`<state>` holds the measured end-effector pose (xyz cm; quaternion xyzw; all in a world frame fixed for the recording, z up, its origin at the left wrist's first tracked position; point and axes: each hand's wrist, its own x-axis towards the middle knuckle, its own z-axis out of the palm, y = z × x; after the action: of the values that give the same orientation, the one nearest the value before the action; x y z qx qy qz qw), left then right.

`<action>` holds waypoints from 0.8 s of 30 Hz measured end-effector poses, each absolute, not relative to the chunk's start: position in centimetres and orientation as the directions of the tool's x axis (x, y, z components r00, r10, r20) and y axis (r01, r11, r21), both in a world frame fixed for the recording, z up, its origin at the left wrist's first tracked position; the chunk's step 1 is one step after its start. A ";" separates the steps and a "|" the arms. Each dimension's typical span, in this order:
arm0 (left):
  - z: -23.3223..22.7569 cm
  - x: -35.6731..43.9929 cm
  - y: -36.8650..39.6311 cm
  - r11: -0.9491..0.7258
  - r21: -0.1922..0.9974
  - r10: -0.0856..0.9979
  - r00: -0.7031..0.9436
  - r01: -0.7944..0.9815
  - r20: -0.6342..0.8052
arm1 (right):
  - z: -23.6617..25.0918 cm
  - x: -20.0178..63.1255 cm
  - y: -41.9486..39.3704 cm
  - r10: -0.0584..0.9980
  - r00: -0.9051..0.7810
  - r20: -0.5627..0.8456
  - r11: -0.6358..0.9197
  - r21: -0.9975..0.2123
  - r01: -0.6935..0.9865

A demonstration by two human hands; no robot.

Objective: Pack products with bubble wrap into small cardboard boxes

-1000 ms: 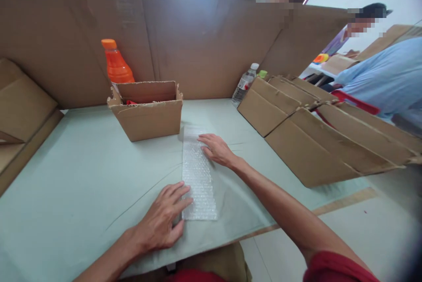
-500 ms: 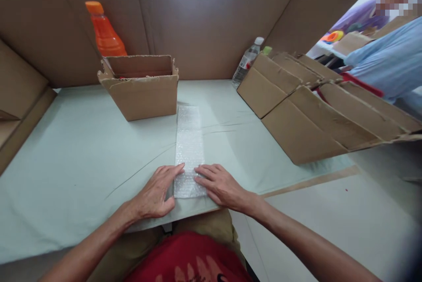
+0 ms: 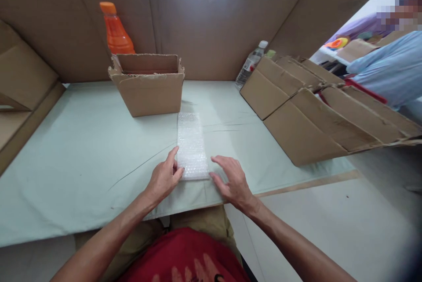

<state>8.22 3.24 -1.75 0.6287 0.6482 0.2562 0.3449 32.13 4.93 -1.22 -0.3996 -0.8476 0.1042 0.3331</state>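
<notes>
A long strip of clear bubble wrap (image 3: 191, 146) lies flat on the pale green cloth in front of me. At its left edge is my left hand (image 3: 165, 173), fingers apart, with the thumb touching the near left corner. My right hand (image 3: 233, 181) hovers by the near right corner, thumb and fingers spread and nothing held. The thumb tip there is at or very close to the wrap's edge. Just beyond the strip's far end stands a cardboard box (image 3: 154, 95) with an open top.
An orange bottle (image 3: 118, 34) stands behind the box. On the right are several open cardboard boxes (image 3: 303, 124) and a clear water bottle (image 3: 249, 66). Cardboard panels (image 3: 211, 23) wall the back. Another person's blue sleeve (image 3: 389, 69) shows at the far right.
Both hands have lifted off the top of the bubble wrap and moved out to its sides. The strip's near end now lies farther from the table's front edge. The view has shifted slightly.
</notes>
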 end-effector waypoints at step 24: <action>-2.4 7.7 0.0 -0.095 0.726 0.996 0.063 0.681 0.071 | -0.2 30.8 3.4 0.606 -0.667 0.434 0.796 -0.320 0.514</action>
<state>7.69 0.01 -2.44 0.6785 0.6177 0.2950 0.2668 30.78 3.44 -0.18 -0.3082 -0.9089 0.0853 0.2676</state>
